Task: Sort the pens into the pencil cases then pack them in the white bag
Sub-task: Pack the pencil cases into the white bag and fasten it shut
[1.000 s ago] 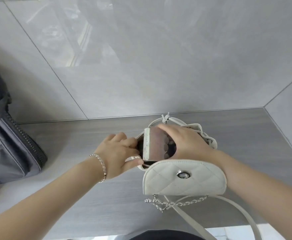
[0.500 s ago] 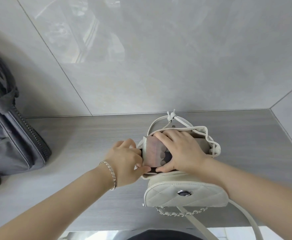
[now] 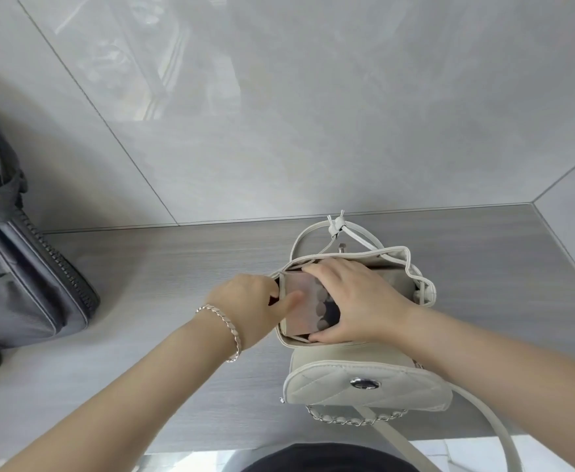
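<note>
A white quilted bag [image 3: 364, 386] stands on the grey wooden counter, its flap hanging toward me and its mouth open. A pinkish translucent pencil case [image 3: 304, 310] sits inside the mouth, mostly sunk in. My right hand [image 3: 354, 301] grips the case from above, fingers on its far edge and thumb at its near corner. My left hand [image 3: 248, 303] holds the bag's left rim, its thumb pressing on the case's face. What the case contains is hidden.
A dark grey zipped bag [image 3: 20, 277] stands at the counter's left end. The bag's drawstring [image 3: 335, 229] and chain strap [image 3: 354, 419] lie around it. A tiled wall [image 3: 313, 114] rises right behind the counter, and the counter's front edge is close to my body.
The pencil case has sunk from sticking upright out of the bag to lying deep in its mouth. Both hands followed it down, and my left thumb now presses on the case.
</note>
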The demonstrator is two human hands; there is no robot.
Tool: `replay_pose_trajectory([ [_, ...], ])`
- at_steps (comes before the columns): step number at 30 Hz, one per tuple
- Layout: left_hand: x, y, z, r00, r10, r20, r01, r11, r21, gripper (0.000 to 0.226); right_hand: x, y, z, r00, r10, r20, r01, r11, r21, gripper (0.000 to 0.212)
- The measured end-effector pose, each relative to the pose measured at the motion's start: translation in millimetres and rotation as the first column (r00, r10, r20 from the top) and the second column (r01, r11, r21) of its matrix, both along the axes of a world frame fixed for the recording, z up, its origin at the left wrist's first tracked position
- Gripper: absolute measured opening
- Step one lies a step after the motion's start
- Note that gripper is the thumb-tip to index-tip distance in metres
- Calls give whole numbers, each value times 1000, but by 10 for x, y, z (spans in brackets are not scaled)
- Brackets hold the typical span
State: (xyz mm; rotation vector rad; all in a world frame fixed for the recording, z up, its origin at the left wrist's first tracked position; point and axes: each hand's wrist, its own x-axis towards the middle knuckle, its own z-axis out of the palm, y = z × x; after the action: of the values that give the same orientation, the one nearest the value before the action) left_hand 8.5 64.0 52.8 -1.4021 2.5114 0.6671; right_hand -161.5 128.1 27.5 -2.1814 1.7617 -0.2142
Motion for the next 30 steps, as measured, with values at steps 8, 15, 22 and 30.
replay_pose_trajectory([
  [8, -54, 105, -33, 940, 231, -250, -227, 973, 47, 38, 41, -68, 53, 996, -26, -89, 33, 997, 73, 85],
  [15, -88, 109, 33, 997, -47, 56, 70, 846, -529, 25, 19, -192, 97, 982, -34, -188, 59, 990, 130, 74],
  [22, 150, 4, -55, 929, -255, 266, 328, 903, -279, 93, 11, -232, 61, 984, -69, -161, 89, 989, 121, 74],
  [30, 205, -116, 0, 737, -543, 402, 629, 769, -114, 34, 25, -228, 4, 975, -51, -215, 82, 987, 136, 86],
])
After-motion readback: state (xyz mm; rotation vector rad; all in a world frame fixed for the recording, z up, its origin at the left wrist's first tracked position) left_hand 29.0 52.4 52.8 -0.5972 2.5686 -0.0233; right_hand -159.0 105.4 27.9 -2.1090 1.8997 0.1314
